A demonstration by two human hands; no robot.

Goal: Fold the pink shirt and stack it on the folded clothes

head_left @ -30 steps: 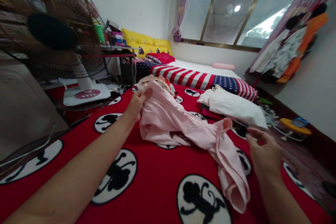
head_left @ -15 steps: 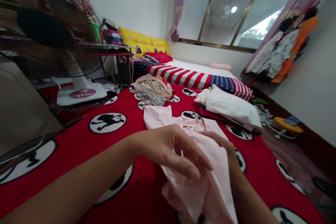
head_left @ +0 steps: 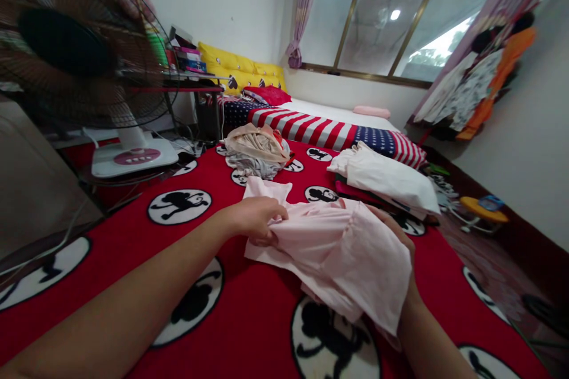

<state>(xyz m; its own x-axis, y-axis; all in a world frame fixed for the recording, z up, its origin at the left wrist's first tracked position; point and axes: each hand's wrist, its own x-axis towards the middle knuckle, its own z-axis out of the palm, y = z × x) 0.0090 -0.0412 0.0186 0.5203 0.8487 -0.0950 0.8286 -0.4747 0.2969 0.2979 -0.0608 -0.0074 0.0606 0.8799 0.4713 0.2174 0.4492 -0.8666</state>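
Note:
A pale pink shirt (head_left: 329, 243) lies partly bunched on the red blanket (head_left: 253, 314), which has black-and-white monkey circles. My left hand (head_left: 260, 219) is closed on the shirt's left part, with its fingers curled into the fabric. At the shirt's right side, my right hand (head_left: 398, 234) grips the cloth. Its fingers are mostly hidden behind a raised fold that hangs over the wrist. One flat pink flap sticks out beyond my left hand.
Behind the shirt sits a heap of beige and grey clothes (head_left: 255, 148). Folded clothes topped with white (head_left: 386, 174) are stacked at the right. A standing fan (head_left: 66, 47) is on the left, and a yellow stool (head_left: 482, 211) on the floor at right.
My left hand has moved left and away, closing on the shirt's left part. The cloth has swung from hanging toward me to spread sideways, and my right hand has shifted slightly right.

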